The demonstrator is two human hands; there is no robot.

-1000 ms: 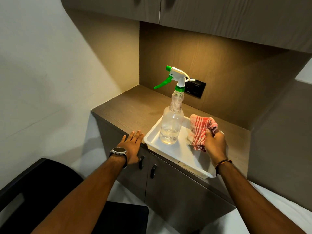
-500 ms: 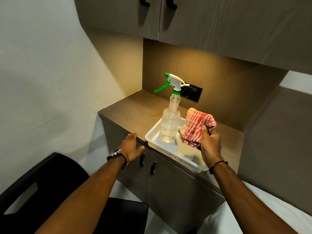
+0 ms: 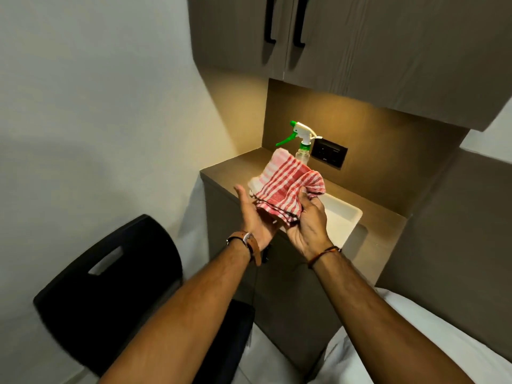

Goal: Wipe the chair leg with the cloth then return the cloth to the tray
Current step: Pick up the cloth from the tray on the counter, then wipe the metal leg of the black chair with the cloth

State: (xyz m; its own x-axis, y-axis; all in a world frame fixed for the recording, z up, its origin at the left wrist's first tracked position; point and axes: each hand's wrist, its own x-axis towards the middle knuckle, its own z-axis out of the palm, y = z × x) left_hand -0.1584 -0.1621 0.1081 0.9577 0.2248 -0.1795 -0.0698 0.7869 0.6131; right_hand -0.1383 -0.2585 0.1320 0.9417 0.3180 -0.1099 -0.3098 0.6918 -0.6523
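Cloth is now off the tray and held in the air over the counter edge; a second ago it was still over the tray in the right hand alone. Right thumb and fingers pinch its near edge, while the left hand, lifted from the counter, lies open-palmed under it, fingers loosely spread. Pickup looks done; the chair, low left, is unwiped, legs not visible.

Warm light from beneath the upper cabinets brightens the countertop at centre, the room around stays dim, and wide-angle distortion bends the slightly blurred frame edges.
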